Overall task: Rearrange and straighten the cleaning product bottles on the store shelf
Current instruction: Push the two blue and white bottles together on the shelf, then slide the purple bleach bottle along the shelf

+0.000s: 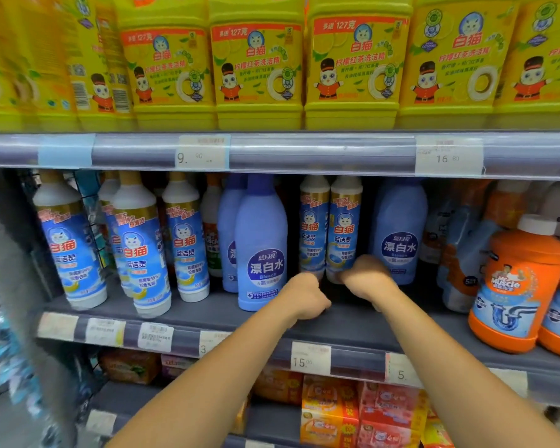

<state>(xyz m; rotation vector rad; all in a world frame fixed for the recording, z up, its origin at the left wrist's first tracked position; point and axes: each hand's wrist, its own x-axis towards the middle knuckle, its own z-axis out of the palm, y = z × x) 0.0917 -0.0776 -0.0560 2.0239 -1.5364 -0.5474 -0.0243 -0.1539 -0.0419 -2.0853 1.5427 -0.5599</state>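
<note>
Blue bleach bottles [261,247] flank two white bottles [314,221], with bare shelf [337,321] in front. The left grip [307,295] and right grip [366,274] reach their bases; hold unclear.

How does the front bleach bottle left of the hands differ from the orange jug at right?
The bleach bottle is violet-blue with a darker cap; the orange jug has a white cap. The bleach bottle is slim, the orange jug squat and wide. Both stand upright near the front edge of the shelf.
</note>
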